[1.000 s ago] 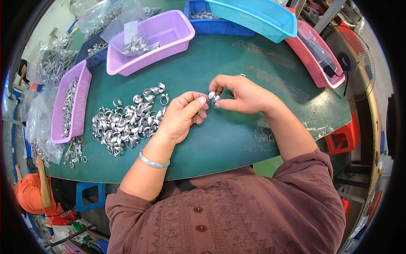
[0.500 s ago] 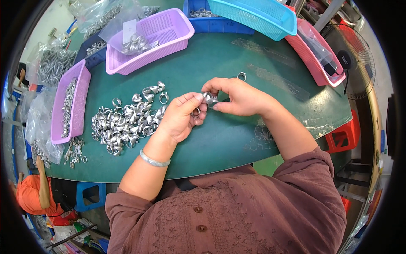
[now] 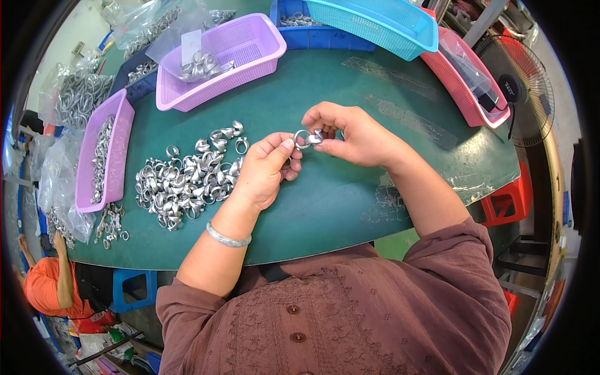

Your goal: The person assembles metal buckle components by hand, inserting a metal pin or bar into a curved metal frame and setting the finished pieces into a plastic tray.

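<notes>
Between my two hands is a silver metal ring [image 3: 302,139], its open band turned up and its wide head toward the right. My left hand [image 3: 265,165] pinches the band between thumb and forefinger. Another ring band [image 3: 287,164] shows by its curled fingers; I cannot tell whether it is held or worn. My right hand [image 3: 353,134] has thumb and fingertips closed at the ring's head, with the other fingers bent. Just left of my left hand, a heap of silver rings [image 3: 184,184] lies on the green table [image 3: 312,212], with a few loose ones above it.
Purple baskets [image 3: 181,100] [image 3: 119,144] with metal pieces stand left and back left. Blue bins [image 3: 331,39], a turquoise basket [image 3: 381,28] and a pink basket [image 3: 459,87] line the far edge. A fan [image 3: 519,87] stands far right. A person in orange [image 3: 53,284] works at lower left.
The ring between my hands has been turned so its open band now shows. My right hand has shifted slightly up, and the loose ring beyond it is no longer visible on the table.
</notes>
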`<state>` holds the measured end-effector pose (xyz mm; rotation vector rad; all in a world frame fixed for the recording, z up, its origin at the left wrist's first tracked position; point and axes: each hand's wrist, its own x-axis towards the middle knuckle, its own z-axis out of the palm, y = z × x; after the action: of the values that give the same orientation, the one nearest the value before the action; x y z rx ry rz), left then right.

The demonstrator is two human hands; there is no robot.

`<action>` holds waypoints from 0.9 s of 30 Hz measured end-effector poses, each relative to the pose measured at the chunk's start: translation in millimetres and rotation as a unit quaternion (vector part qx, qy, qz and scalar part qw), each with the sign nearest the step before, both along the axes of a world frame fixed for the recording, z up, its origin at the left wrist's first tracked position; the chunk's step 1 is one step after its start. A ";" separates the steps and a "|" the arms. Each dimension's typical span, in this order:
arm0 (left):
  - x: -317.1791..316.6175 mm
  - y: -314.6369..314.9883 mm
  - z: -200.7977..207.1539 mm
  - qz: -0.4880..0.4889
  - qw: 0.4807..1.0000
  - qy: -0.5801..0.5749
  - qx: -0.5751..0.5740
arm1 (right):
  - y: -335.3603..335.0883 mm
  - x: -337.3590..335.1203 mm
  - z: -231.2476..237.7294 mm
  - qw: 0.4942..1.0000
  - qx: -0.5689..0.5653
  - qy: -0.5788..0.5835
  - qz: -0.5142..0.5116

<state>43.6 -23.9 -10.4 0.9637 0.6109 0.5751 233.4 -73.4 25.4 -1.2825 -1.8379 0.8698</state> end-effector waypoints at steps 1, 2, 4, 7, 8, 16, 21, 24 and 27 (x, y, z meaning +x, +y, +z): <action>0.0 -0.1 0.1 0.000 1.000 0.000 0.000 | 0.2 -0.3 0.2 1.000 0.002 -0.003 -0.001; -0.1 -0.2 0.2 0.008 1.000 0.002 0.009 | 0.3 -0.6 0.1 1.000 0.002 -0.003 -0.001; 0.7 -0.6 0.4 0.014 1.000 0.004 0.017 | 0.1 -1.0 -0.4 1.000 -0.021 0.017 -0.004; 2.7 -1.8 0.9 0.041 0.999 0.011 0.024 | 1.4 -0.6 -5.2 0.999 -0.026 0.047 -0.002; 3.1 -2.3 1.3 0.052 0.998 0.003 0.024 | 1.0 -1.0 -5.0 0.999 -0.026 0.047 -0.002; 3.5 -3.8 1.8 0.077 0.996 0.007 0.045 | 1.4 -4.5 -3.7 0.981 -0.111 0.157 -0.020; 2.8 -5.5 2.0 0.091 0.992 0.014 0.082 | 4.0 -2.8 -3.1 0.965 -0.153 0.213 -0.007; 4.9 -8.0 3.4 0.111 0.988 0.019 0.102 | 4.5 -0.9 -2.7 0.948 -0.191 0.255 -0.007; 3.5 -4.9 2.4 0.124 0.987 0.004 0.107 | 4.7 -1.4 -2.7 0.934 -0.210 0.290 -0.003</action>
<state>47.2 -28.9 -8.0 1.0990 0.6910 0.8719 232.0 -68.7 22.7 -1.1045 -1.2131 1.5105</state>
